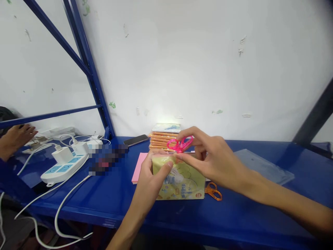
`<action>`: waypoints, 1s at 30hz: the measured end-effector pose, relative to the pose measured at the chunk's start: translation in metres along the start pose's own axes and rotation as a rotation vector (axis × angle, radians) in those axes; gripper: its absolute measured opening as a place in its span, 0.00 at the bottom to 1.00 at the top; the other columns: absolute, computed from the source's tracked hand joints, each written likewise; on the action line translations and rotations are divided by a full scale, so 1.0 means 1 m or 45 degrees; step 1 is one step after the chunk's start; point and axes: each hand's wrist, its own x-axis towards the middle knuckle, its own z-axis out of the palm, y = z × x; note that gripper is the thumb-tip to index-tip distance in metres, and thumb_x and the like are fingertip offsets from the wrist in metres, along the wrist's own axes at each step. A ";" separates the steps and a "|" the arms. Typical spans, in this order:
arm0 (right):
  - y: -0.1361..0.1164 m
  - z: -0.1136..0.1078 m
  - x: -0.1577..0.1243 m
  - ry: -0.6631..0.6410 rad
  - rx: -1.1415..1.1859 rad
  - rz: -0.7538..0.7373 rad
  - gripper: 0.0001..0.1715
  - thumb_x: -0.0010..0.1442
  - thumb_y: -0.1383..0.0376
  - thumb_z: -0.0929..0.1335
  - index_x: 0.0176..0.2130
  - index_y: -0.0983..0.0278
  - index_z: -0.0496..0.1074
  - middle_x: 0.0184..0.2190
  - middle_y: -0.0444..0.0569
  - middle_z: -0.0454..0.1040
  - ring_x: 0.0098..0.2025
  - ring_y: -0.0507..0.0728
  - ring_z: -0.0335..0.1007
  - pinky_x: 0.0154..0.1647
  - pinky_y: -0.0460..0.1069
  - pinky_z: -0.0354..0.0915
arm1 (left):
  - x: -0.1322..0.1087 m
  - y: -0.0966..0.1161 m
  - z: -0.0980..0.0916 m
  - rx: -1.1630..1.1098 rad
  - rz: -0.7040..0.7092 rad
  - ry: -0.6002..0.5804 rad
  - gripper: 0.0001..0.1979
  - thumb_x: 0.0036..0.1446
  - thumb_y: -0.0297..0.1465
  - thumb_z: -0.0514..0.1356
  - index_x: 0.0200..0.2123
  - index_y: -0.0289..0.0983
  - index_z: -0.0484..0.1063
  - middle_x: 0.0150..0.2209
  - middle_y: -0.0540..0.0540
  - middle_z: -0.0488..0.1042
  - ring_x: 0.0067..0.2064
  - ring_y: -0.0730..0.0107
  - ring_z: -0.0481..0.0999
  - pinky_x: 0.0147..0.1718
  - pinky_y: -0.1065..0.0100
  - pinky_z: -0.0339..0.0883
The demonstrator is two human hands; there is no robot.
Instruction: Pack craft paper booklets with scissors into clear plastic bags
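My left hand [156,170] grips the left side of a yellow-green printed packet [179,180], thumb on its front. The packet stands upright over the blue table, its top edge towards the wall. At that top edge my right hand [208,151] pinches pink-handled scissors [180,144] between thumb and fingers. Their handles point up; the blades are hidden at the packet's mouth. Orange-handled scissors [214,191] lie by the packet's lower right corner. Behind the left hand is a pink pad or stack of paper [139,166].
A stack of orange-edged packets [156,141] stands against the wall, a phone [136,140] beside it. On the left are a white power strip [65,168] and loose cables. A clear plastic sleeve [265,166] lies right. Another person's hand [19,137] is at far left.
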 end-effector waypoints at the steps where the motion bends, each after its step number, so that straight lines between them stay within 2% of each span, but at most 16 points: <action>1: -0.001 -0.001 -0.001 0.009 0.000 0.012 0.15 0.66 0.56 0.70 0.51 0.55 0.70 0.15 0.35 0.65 0.14 0.51 0.60 0.19 0.48 0.57 | 0.000 0.000 0.000 -0.005 -0.005 -0.005 0.16 0.57 0.39 0.67 0.45 0.39 0.71 0.41 0.47 0.76 0.42 0.61 0.77 0.39 0.67 0.70; 4: -0.002 -0.003 -0.001 -0.015 0.041 0.066 0.14 0.65 0.52 0.70 0.45 0.57 0.73 0.15 0.36 0.66 0.14 0.51 0.60 0.17 0.48 0.53 | 0.001 -0.001 -0.001 -0.012 0.007 -0.015 0.15 0.58 0.39 0.67 0.45 0.40 0.71 0.41 0.48 0.76 0.41 0.63 0.77 0.40 0.67 0.70; 7: -0.002 -0.004 0.001 -0.032 0.061 0.096 0.14 0.65 0.51 0.70 0.36 0.58 0.77 0.18 0.39 0.70 0.17 0.50 0.62 0.19 0.47 0.54 | 0.001 -0.001 0.000 0.024 0.030 -0.002 0.14 0.58 0.39 0.66 0.44 0.39 0.71 0.42 0.47 0.76 0.42 0.63 0.77 0.41 0.67 0.70; 11: 0.000 -0.005 0.001 -0.015 -0.027 0.114 0.17 0.65 0.50 0.70 0.33 0.58 0.80 0.19 0.41 0.72 0.19 0.51 0.63 0.22 0.47 0.56 | 0.001 -0.001 0.000 0.036 0.040 0.025 0.16 0.57 0.39 0.67 0.44 0.39 0.72 0.42 0.47 0.76 0.42 0.62 0.77 0.39 0.67 0.70; 13: 0.001 -0.005 0.001 -0.038 -0.065 0.113 0.17 0.66 0.50 0.69 0.35 0.57 0.81 0.19 0.41 0.72 0.20 0.51 0.63 0.23 0.48 0.57 | 0.001 -0.001 0.000 0.044 0.044 0.039 0.16 0.57 0.39 0.67 0.44 0.39 0.72 0.42 0.47 0.76 0.41 0.62 0.77 0.40 0.67 0.70; 16: 0.004 -0.006 0.000 -0.079 -0.098 0.091 0.15 0.67 0.52 0.68 0.46 0.56 0.80 0.21 0.41 0.74 0.20 0.51 0.63 0.23 0.48 0.56 | 0.001 -0.002 -0.001 0.065 0.038 0.034 0.15 0.57 0.40 0.67 0.44 0.39 0.71 0.43 0.47 0.76 0.42 0.62 0.77 0.41 0.66 0.70; 18: 0.004 -0.007 0.000 -0.118 -0.115 0.062 0.16 0.68 0.53 0.68 0.50 0.55 0.78 0.23 0.41 0.76 0.20 0.51 0.64 0.23 0.48 0.56 | 0.002 -0.002 -0.001 0.057 0.028 0.018 0.15 0.58 0.40 0.66 0.43 0.39 0.71 0.42 0.47 0.76 0.41 0.62 0.77 0.41 0.66 0.70; 24: 0.002 -0.009 -0.002 -0.165 -0.117 0.009 0.14 0.69 0.56 0.67 0.52 0.54 0.77 0.24 0.40 0.78 0.21 0.51 0.67 0.25 0.47 0.59 | 0.002 -0.001 0.002 0.038 0.035 0.073 0.15 0.55 0.39 0.68 0.41 0.38 0.72 0.39 0.48 0.75 0.39 0.64 0.76 0.38 0.68 0.69; 30: -0.001 -0.012 -0.001 -0.204 0.014 0.013 0.11 0.69 0.59 0.67 0.46 0.58 0.77 0.26 0.41 0.78 0.22 0.49 0.69 0.25 0.45 0.63 | 0.002 0.001 0.004 -0.013 0.037 0.041 0.16 0.55 0.38 0.68 0.44 0.38 0.74 0.36 0.49 0.75 0.37 0.66 0.76 0.36 0.70 0.70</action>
